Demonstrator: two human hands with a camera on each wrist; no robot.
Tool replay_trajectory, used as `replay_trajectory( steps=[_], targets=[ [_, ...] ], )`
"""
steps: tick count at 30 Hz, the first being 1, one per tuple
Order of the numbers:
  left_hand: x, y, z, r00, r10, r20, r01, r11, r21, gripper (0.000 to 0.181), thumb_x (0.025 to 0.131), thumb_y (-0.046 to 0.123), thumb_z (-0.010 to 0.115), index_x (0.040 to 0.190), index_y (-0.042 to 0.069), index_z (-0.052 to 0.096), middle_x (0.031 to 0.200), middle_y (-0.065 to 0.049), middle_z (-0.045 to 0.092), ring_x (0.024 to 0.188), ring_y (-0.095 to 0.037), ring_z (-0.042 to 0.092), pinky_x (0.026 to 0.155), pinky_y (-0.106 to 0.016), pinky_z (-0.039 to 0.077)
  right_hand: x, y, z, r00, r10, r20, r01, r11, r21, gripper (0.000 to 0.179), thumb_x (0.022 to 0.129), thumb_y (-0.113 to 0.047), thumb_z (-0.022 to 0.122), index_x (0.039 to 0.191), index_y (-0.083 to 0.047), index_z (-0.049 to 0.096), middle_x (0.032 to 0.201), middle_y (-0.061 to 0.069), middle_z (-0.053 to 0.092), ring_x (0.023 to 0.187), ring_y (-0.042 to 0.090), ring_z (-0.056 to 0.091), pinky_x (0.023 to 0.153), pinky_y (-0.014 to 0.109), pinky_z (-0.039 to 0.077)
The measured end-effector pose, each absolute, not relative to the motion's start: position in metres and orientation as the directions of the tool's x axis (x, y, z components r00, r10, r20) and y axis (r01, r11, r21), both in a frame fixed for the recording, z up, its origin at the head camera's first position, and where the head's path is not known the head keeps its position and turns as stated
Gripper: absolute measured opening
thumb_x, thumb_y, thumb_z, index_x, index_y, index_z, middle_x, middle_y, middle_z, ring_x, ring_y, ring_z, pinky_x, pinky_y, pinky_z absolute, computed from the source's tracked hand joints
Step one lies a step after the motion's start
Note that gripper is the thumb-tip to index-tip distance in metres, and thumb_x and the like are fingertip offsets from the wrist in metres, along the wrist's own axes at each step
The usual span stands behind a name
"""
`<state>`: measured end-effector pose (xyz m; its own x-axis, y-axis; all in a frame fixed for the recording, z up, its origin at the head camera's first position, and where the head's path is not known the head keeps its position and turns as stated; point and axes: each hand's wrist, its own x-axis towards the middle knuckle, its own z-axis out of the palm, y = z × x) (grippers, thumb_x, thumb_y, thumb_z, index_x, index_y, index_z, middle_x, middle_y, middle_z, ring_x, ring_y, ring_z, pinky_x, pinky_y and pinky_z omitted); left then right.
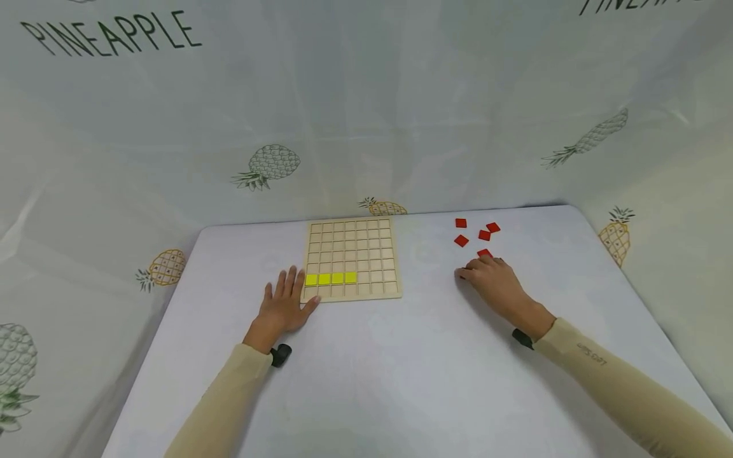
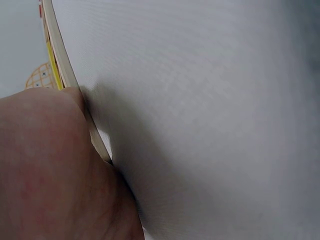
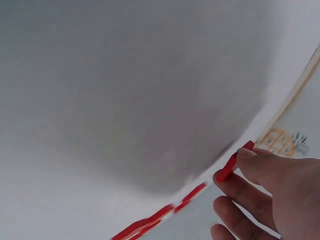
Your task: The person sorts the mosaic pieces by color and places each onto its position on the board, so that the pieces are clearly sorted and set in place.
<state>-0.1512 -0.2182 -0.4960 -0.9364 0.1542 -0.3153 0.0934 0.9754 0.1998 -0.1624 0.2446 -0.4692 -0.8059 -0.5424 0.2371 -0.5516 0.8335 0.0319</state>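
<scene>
A pale wooden grid board [image 1: 369, 291] lies at the back of the table, with several yellow square tiles [image 1: 324, 279] in a row at the left of its second row from the front. My left hand [image 1: 282, 310] rests with spread fingers at the board's lower left corner, its thumb over the front edge. In the right wrist view my right hand [image 3: 292, 187] pinches a red square tile [image 3: 234, 162] between thumb and finger. That hand [image 1: 494, 283] is right of the board, just in front of several loose red tiles [image 1: 460, 241]; one is partly covered by it.
The white table [image 1: 366, 381] ends at a back edge against a hanging sheet [image 1: 435, 127] printed with pineapples. Black straps with small devices [image 1: 280, 355] sit at both wrists.
</scene>
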Motion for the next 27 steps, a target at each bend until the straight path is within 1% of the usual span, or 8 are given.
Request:
replay_trajectory(
  steps=[3,8,14,21,23,27],
  targets=[
    [-0.151,-0.219,-0.497,-0.936,0.154,-0.317,0.093,0.976,0.199,0.087,0.111,0.052,0.039,0.168,-0.002,0.001,0.175,-0.025,-0.009,0.162,-0.045,-0.007,0.126,-0.069,0.0,-0.162,0.232,-0.467,-0.786,-0.569,0.241,-0.577,0.816,0.042,0.039,0.081,0.007,0.087,0.118,-0.003,0.08,0.107,0.015,0.077,0.104,0.035,0.068,0.088,0.05,0.061],
    [-0.152,-0.22,-0.498,-0.936,0.15,-0.319,0.091,0.977,0.19,0.087,0.111,0.054,0.039,0.169,-0.001,0.001,0.176,-0.024,-0.009,0.162,-0.045,-0.006,0.127,-0.069,0.0,-0.162,0.201,-0.459,-0.765,-0.598,0.24,-0.603,0.795,0.059,0.041,0.082,0.001,0.089,0.121,-0.005,0.08,0.11,0.013,0.078,0.105,0.033,0.069,0.089,0.046,0.061],
    [-0.151,-0.217,-0.492,-0.929,0.152,-0.336,0.092,0.978,0.186,0.085,0.112,0.054,0.034,0.169,0.0,-0.001,0.176,-0.023,-0.01,0.162,-0.043,-0.008,0.127,-0.067,0.0,-0.161,0.163,-0.454,-0.723,-0.64,0.261,-0.645,0.76,0.075,0.037,0.084,-0.005,0.089,0.119,-0.009,0.081,0.11,0.008,0.078,0.105,0.029,0.07,0.089,0.042,0.061],
    [-0.15,-0.216,-0.487,-0.93,0.149,-0.335,0.084,0.976,0.202,0.086,0.112,0.053,0.037,0.169,-0.001,0.002,0.176,-0.024,-0.008,0.163,-0.044,-0.006,0.127,-0.067,0.0,-0.161,0.127,-0.455,-0.657,-0.693,0.296,-0.709,0.702,0.067,0.038,0.083,-0.004,0.09,0.119,-0.013,0.082,0.11,0.005,0.078,0.104,0.026,0.07,0.09,0.04,0.061],
    [-0.151,-0.217,-0.49,-0.929,0.149,-0.338,0.09,0.979,0.184,0.086,0.112,0.055,0.035,0.169,0.001,0.0,0.176,-0.022,-0.01,0.163,-0.043,-0.007,0.128,-0.066,0.0,-0.161,0.119,-0.457,-0.645,-0.701,0.305,-0.722,0.689,0.058,0.038,0.084,-0.003,0.089,0.119,-0.014,0.082,0.11,0.004,0.078,0.104,0.025,0.07,0.09,0.04,0.06],
    [-0.153,-0.218,-0.495,-0.932,0.15,-0.331,0.092,0.978,0.185,0.087,0.112,0.055,0.036,0.169,0.001,0.0,0.176,-0.022,-0.01,0.163,-0.043,-0.007,0.127,-0.067,0.0,-0.163,0.103,-0.461,-0.628,-0.711,0.316,-0.737,0.674,0.051,0.034,0.087,-0.007,0.087,0.119,-0.015,0.082,0.11,0.003,0.078,0.102,0.023,0.069,0.089,0.037,0.06]
  ],
)
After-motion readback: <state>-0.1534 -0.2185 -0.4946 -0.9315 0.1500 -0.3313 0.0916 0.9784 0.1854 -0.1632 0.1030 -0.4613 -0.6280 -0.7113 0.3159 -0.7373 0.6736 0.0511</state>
